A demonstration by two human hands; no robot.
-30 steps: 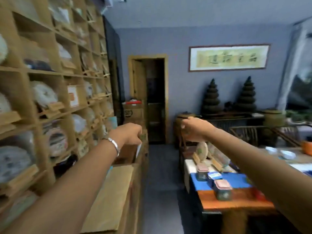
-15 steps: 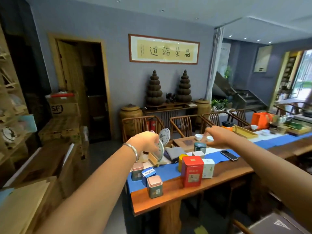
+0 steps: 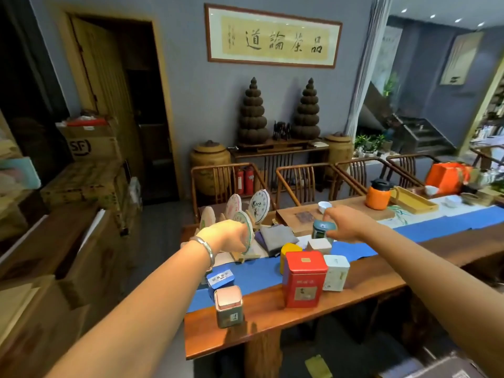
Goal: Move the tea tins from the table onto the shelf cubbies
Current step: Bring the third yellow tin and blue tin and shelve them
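- Right hand [image 3: 345, 225] curls onto a dark green tin [image 3: 321, 230] at the counter [image 3: 272, 309], apparently starting a pickup.
- Left hand [image 3: 229, 236], fingers loosely curled and empty, hovers near the displayed tea cakes [image 3: 246, 230].

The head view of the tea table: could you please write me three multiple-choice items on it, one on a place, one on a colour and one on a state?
1. Where does the red tin stand?
A. on a chair
B. on the table near its front edge, beside the white tin
C. on a shelf

2. What colour is the runner along the table?
A. blue
B. green
C. black

3. What is the right hand doing?
A. resting flat on the table
B. lifting the orange jar
C. reaching its fingers around the dark green tin

Answers: 1 B, both tins stand side by side on the wood. 2 A, the cloth is plainly blue. 3 C, its fingers curl at that tin, though a firm grip cannot be told.
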